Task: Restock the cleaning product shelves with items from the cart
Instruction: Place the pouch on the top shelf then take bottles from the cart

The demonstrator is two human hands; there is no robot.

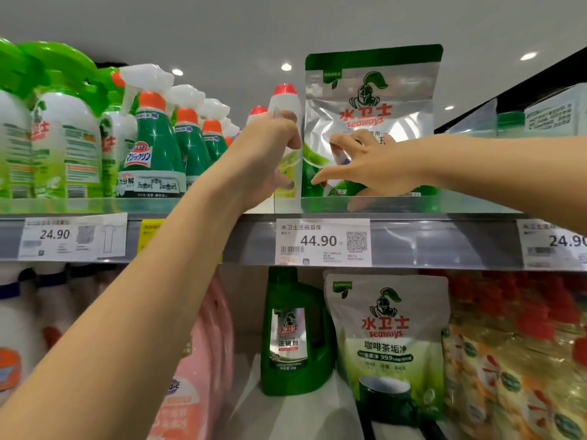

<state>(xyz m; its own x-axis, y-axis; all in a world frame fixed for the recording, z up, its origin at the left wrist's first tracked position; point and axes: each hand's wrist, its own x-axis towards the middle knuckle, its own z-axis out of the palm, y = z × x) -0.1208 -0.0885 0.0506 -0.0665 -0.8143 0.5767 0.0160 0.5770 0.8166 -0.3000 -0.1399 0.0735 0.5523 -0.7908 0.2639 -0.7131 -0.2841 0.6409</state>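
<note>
A silver and green Seaways pouch (371,100) stands upright on the top shelf (413,206). My right hand (368,165) lies against its lower front with fingers spread, and I cannot see any grip around it. My left hand (266,150) reaches up from below and is closed on the upright edge of a clear plastic divider (287,198) just left of the pouch. A white bottle with a red cap (285,96) stands right behind that divider.
Green and white spray bottles (152,138) fill the top shelf to the left. A price tag reading 44.90 (322,241) hangs on the shelf edge. On the shelf below stand a green jug (295,331), a second Seaways pouch (387,341) and yellow packs (514,360).
</note>
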